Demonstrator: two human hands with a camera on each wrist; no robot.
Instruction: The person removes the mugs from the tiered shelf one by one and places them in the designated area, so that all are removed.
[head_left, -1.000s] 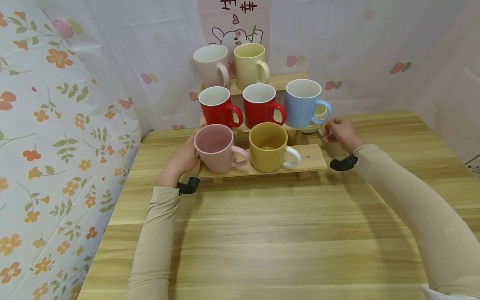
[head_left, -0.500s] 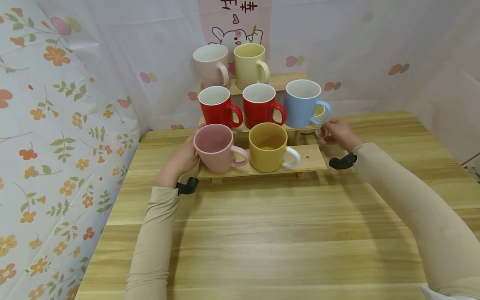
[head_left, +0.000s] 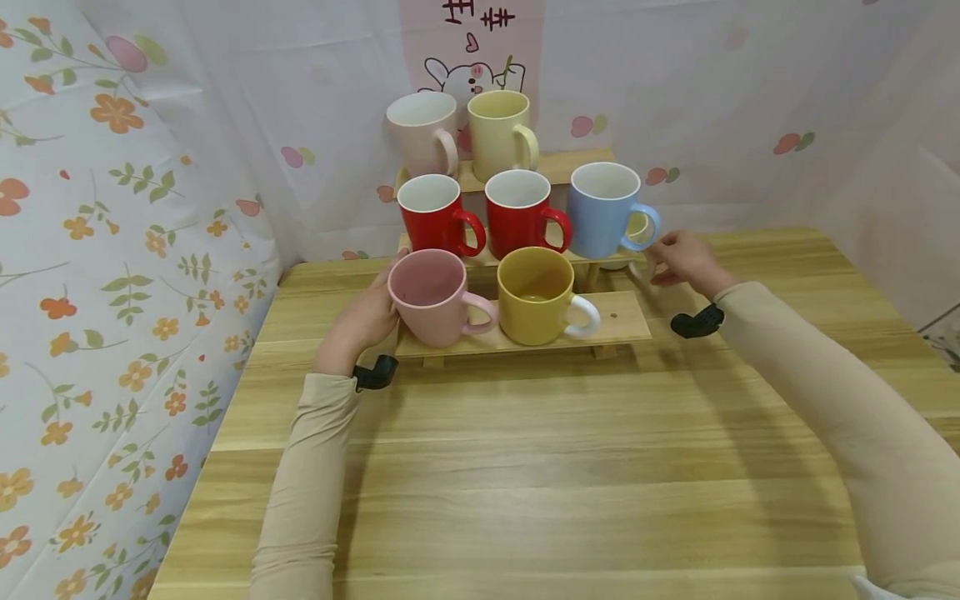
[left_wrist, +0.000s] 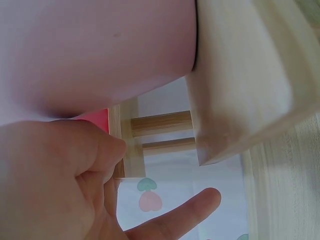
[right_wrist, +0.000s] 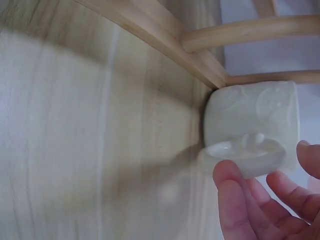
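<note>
My left hand (head_left: pixel 366 315) is at the left end of the three-tier wooden mug rack (head_left: pixel 630 312), beside a pink mug (head_left: pixel 438 312). In the left wrist view, its curled fingers (left_wrist: pixel 107 152) grip the end of the middle shelf (left_wrist: pixel 132 162), while one finger sticks out straight. My right hand (head_left: pixel 688 262) is right of the rack with loosely bent fingers, by the handle (right_wrist: pixel 245 162) of a white embossed mug (right_wrist: pixel 240 107) standing on the table. Whether a fingertip touches that handle is unclear. A blue mug (head_left: pixel 600 218) on the middle shelf partly hides the white mug in the head view.
Two red mugs (head_left: pixel 431 221) share the middle shelf with the blue one. A yellow mug with a white handle (head_left: pixel 532 304) stands on the lowest shelf. Pale pink (head_left: pixel 420 137) and pale yellow (head_left: pixel 495 146) mugs stand on top. A patterned cloth (head_left: pixel 300 108) hangs behind.
My right hand has shifted slightly right, its fingers loosening beside the white mug. The left hand keeps its place on the rack.
</note>
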